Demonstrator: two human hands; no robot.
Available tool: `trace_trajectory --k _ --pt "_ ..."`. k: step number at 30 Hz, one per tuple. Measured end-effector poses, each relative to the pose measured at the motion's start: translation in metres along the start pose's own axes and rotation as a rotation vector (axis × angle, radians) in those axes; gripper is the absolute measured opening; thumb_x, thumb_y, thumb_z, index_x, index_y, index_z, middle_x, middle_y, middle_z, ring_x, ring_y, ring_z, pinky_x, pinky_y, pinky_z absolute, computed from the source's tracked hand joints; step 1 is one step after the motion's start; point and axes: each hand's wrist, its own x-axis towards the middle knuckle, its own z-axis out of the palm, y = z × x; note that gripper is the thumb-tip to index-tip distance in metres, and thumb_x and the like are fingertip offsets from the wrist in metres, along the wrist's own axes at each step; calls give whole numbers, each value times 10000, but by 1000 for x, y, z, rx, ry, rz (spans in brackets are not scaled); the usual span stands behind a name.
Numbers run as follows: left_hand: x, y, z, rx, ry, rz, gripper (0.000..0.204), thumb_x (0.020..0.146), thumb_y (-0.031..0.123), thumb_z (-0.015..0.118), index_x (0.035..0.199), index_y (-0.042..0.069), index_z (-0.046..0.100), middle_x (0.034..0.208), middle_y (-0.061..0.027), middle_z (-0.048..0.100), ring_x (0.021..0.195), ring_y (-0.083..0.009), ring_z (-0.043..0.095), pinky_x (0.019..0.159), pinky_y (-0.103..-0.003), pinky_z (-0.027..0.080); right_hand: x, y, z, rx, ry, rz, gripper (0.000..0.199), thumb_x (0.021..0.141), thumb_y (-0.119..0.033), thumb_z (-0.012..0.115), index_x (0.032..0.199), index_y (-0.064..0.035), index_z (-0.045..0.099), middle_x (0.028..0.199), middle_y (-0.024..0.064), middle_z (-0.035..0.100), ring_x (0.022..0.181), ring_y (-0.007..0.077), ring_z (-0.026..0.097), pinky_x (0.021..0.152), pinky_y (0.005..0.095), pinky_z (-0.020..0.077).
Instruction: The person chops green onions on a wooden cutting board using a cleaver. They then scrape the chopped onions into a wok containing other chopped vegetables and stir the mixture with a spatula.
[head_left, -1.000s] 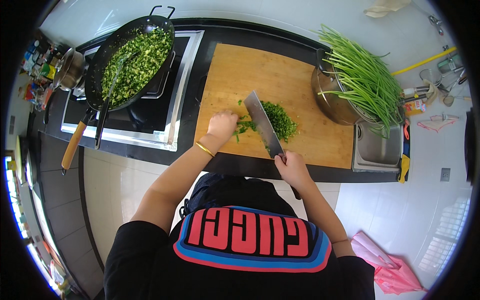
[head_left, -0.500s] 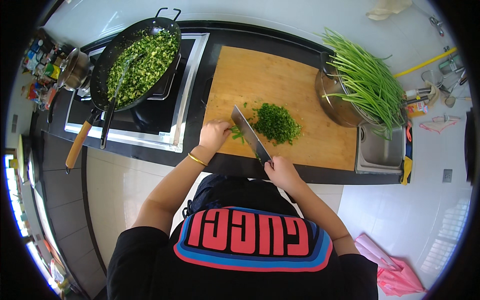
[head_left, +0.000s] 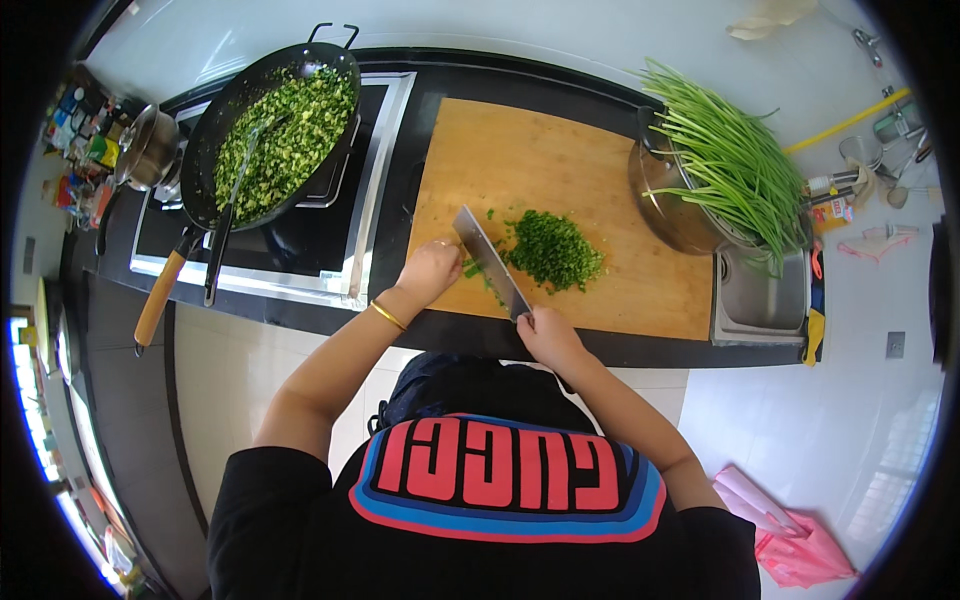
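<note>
My right hand [head_left: 545, 338] grips the handle of a broad cleaver [head_left: 488, 260], whose blade rests edge-down on the wooden cutting board [head_left: 560, 160]. A heap of chopped green leaves [head_left: 553, 250] lies just right of the blade. My left hand [head_left: 430, 270], with a gold bangle on its wrist, presses a few remaining green stalks against the blade's left face.
A black wok [head_left: 275, 135] full of chopped greens with a spatula sits on the stove at left. A metal bowl [head_left: 675, 205] holds long green stalks [head_left: 725, 165] at right, above a small steel sink [head_left: 760, 295]. Bottles and a small pot [head_left: 150, 150] stand at far left.
The cleaver and both hands have shifted left along the board, away from the chopped heap, which now lies wholly to the right of the blade.
</note>
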Motion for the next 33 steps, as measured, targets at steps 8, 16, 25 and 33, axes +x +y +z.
trace_trajectory --k 8,16,25,33 --pt "20 6 10 -61 103 -133 58 695 54 617 720 34 568 763 -133 565 764 -305 566 678 -386 466 -24 2 -41 285 155 71 268 818 -193 558 726 59 555 562 164 533 502 282 533 500 369 401" --pt "33 17 9 27 84 225 69 691 50 615 748 55 575 786 -119 556 765 -298 561 666 -378 469 -26 7 -44 274 135 88 262 808 -189 564 740 64 554 568 172 534 506 283 531 511 366 410" --pt "29 22 7 36 -221 11 135 747 78 599 876 95 636 838 -98 575 807 -276 584 677 -382 475 -22 14 -41 235 128 77 283 802 -198 572 719 71 547 584 190 542 553 309 565 546 382 431" --pt "40 13 11 71 -189 254 74 724 69 599 781 83 644 940 -80 565 863 -281 573 719 -376 467 -20 12 -51 312 69 166 271 815 -186 569 735 72 546 551 140 543 468 241 561 477 351 433"
